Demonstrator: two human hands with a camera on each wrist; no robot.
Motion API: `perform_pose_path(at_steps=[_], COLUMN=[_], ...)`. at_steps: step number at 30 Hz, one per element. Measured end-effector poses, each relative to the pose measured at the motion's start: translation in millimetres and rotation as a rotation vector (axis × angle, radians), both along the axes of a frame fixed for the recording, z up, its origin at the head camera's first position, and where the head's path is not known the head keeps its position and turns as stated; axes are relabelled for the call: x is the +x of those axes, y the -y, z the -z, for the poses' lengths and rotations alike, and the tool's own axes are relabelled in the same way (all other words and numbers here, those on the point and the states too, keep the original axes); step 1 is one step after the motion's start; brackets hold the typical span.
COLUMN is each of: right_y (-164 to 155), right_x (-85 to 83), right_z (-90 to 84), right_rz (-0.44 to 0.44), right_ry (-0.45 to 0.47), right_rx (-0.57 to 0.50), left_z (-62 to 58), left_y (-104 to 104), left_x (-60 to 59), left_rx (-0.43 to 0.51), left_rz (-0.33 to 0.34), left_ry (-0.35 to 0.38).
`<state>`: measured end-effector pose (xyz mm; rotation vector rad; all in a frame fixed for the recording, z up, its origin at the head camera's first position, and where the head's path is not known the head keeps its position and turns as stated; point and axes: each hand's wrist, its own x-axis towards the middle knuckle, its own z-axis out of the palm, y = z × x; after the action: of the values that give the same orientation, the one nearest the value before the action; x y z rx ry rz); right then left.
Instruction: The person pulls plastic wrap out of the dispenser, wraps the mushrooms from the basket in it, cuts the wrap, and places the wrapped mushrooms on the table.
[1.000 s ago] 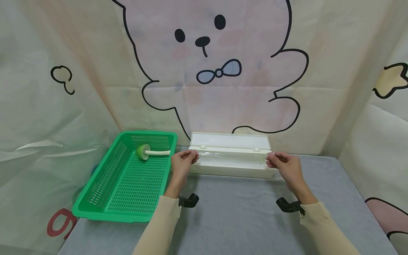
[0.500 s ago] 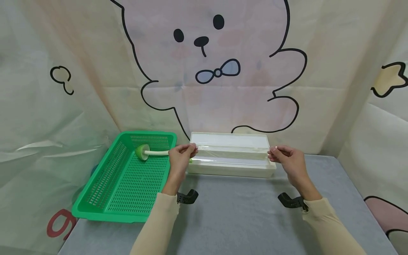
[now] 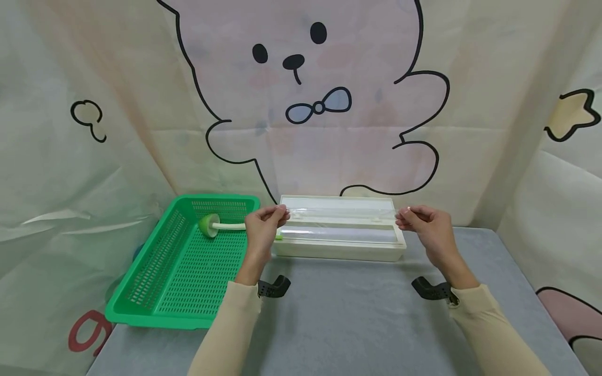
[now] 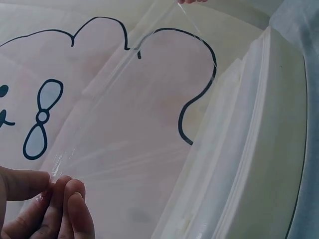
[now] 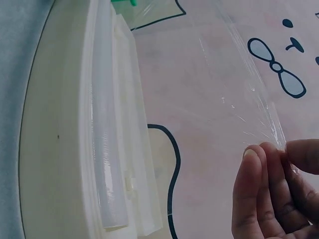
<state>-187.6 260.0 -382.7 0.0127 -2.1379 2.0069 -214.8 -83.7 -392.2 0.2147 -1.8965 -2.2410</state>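
- green basket (image 3: 160, 320) at 9 o'clock from the white box (image 3: 338, 251), some green-and-white tool (image 3: 209, 225) lying in it
- left hand (image 3: 261, 230) pinching the clear film (image 3: 340, 213), which is at its 3 o'clock
- box lid's up, roll (image 3: 338, 234) inside; film above looks shiny, a bit creased
- right hand (image 3: 428, 227) pinching film's other end

No readable words, labels, brands or numbers.
Low on the printed backdrop (image 3: 371, 151), far left: one red letter-like mark (image 3: 72, 335), loop with tail; which character, if any, cannot tell.
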Motion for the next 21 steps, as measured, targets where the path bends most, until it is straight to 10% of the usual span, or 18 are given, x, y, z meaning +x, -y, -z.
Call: perform_pose_path(at_steps=[21], right_y=[-2.6], right_x=[-2.5], right_z=[-9.1], right_rz=[-0.013], right_ry=[-0.035], right_rx=[-0.020], left_z=[-11.0], left_y=[-0.4], left_x=[-2.5], left_rx=[-0.024], left_rz=[0.009], left_ry=[-0.011])
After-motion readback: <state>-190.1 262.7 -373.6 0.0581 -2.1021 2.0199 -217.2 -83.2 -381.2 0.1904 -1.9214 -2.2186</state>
